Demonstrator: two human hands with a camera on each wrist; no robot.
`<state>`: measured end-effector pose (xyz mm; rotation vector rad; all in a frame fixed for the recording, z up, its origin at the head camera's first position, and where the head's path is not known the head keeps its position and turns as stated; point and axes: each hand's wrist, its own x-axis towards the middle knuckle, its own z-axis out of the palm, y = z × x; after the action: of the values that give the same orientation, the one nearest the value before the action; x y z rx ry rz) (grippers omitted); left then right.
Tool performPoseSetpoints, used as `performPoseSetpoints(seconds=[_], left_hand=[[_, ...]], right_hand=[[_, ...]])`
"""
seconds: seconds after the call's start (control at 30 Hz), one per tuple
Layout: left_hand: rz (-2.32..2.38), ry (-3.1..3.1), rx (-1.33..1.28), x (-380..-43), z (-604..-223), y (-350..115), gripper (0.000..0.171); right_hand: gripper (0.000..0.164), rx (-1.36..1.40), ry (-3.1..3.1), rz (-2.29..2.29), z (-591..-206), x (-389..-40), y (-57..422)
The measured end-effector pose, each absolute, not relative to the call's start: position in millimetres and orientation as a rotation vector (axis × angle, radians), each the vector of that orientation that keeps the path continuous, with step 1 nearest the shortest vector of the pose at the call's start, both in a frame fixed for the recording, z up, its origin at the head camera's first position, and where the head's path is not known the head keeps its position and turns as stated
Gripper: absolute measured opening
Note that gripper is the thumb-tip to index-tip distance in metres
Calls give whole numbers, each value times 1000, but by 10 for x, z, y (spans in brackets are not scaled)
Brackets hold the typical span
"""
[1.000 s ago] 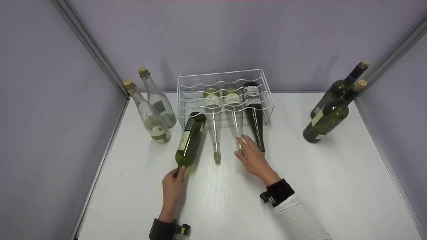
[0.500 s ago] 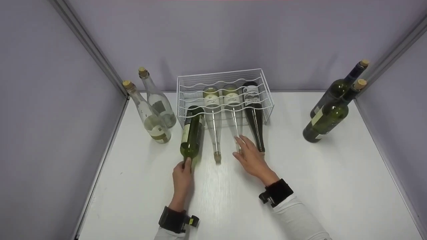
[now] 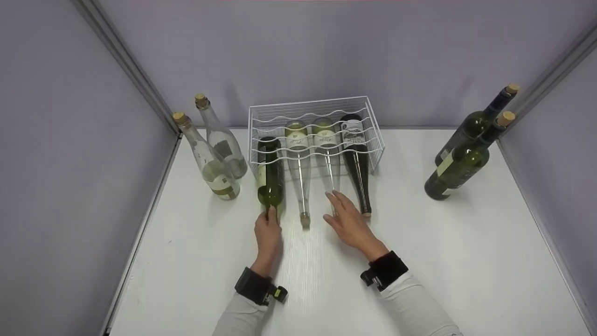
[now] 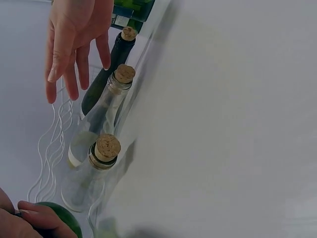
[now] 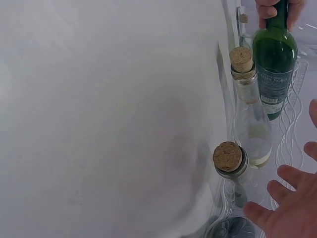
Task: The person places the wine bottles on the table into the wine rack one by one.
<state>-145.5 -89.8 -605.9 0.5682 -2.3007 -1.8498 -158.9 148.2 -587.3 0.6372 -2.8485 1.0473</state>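
In the head view my left hand (image 3: pixel 268 239) grips the neck of a green wine bottle (image 3: pixel 269 189). The bottle's base lies inside the leftmost slot of a white wire bottle rack (image 3: pixel 308 101), its neck toward me. To its right, two clear bottles (image 3: pixel 303 184) and a dark bottle (image 3: pixel 358 175) lie in the rack, necks forward. My right hand (image 3: pixel 350 227), fingers spread, is over the neck of the right-hand clear bottle (image 3: pixel 330 170); whether it touches is unclear. The right wrist view shows the green bottle (image 5: pixel 275 54) in my left fingers (image 5: pixel 267 11).
Two corked clear bottles (image 3: pixel 214 175) stand upright left of the rack. Two corked green bottles (image 3: pixel 459 163) stand at the right on the white table (image 3: pixel 475 261). Grey walls (image 3: pixel 308 51) enclose the back and both sides.
My left hand has pushed the green bottle away from me and rightward, its base sliding deeper into the rack's left slot and the bottle straightening. My right hand has barely moved.
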Motion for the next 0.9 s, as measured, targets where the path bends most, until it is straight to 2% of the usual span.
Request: performPoseSetpoints(seconds=[0.47,0.9], left_hand=[[-1803,-2286,588,-1800,-6074,-797,41],[-1753,-2309,598,-1943,-6116,-785,37]], right_hand=[[62,656,-2846,1076,-5864,-1587,1434],[62,659,-2870,1074,-5864,-1574,1415]])
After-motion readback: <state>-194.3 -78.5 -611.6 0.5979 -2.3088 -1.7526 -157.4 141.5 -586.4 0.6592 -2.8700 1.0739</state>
